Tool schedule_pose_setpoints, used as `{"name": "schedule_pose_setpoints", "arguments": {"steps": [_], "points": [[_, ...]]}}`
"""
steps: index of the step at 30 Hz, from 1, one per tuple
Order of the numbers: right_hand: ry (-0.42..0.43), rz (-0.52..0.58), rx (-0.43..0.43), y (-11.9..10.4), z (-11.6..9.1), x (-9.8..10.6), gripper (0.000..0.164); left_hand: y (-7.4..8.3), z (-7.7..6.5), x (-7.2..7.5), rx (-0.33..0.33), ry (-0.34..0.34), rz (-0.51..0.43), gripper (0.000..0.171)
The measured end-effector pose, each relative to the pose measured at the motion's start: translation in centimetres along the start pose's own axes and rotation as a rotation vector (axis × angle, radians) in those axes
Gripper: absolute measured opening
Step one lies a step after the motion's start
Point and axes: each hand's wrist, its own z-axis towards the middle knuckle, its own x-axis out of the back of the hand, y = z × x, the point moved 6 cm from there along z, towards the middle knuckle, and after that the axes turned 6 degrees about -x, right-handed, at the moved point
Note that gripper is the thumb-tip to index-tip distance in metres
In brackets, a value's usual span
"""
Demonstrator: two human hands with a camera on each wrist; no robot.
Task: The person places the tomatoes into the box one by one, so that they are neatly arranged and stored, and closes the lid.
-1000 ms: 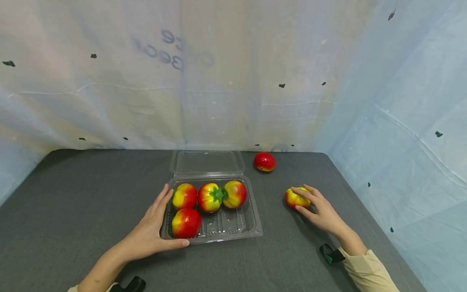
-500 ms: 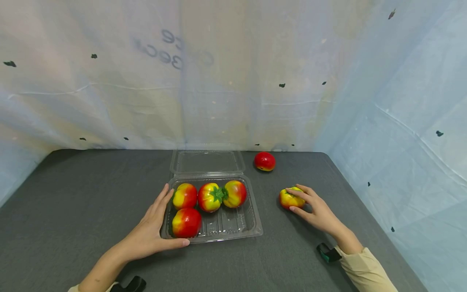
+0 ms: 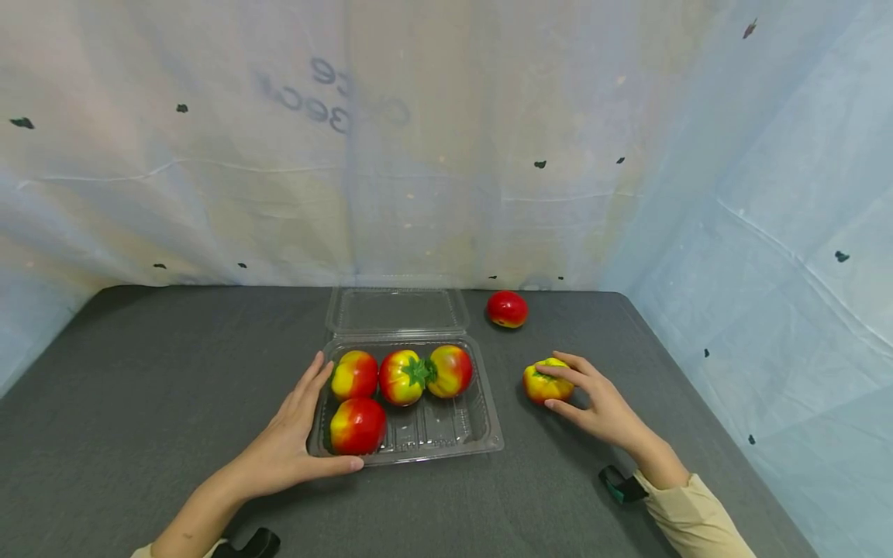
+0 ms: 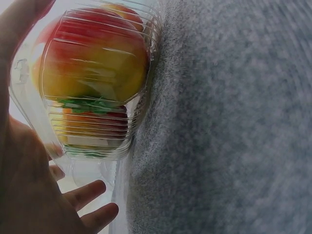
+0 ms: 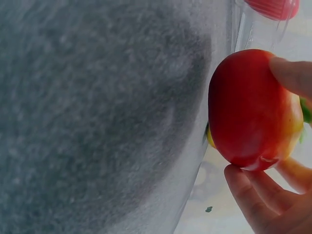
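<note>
A clear plastic clamshell box [image 3: 481, 434] lies with its lid [image 3: 398, 310] folded back. Several red-and-yellow fruits with green leafy tops [image 3: 357, 426] sit inside, three along the back and one at the front left. My left hand [image 3: 289, 446] rests against the box's left side, fingers straight, thumb along the front edge. To the right of the box, my right hand [image 3: 600, 399] grips another such fruit [image 5: 248, 112] between thumb and fingers, its green top partly covered by the hand in the head view. The fruit is at or just above the table; which one is unclear.
One more red fruit [image 3: 507, 309] lies behind, to the right of the lid. The dark grey table [image 3: 174, 387] has pale plastic sheeting [image 3: 432, 155] behind it and more [image 3: 788, 271] along the right side.
My right hand has moved left with the gripped fruit, closer to the box. The left hand, the box and the other fruits have stayed in place.
</note>
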Motion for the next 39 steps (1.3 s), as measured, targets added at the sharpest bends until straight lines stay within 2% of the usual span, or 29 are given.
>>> {"name": "schedule_pose_setpoints", "arguments": {"steps": [15,23,39], "points": [[-0.009,0.008,0.027,-1.7,0.8,-0.2,0.05,-0.3,0.1,-0.2,0.007,0.004,-0.008,0.121],[-0.031,0.014,0.009,-2.3,1.1,-0.2,0.05,-0.2,0.0,-0.1,-0.001,0.005,-0.022,0.121],[-0.01,-0.003,0.07,-4.2,2.1,0.9,0.051,-0.5,0.1,-0.3,0.016,0.003,-0.011,0.121]]}}
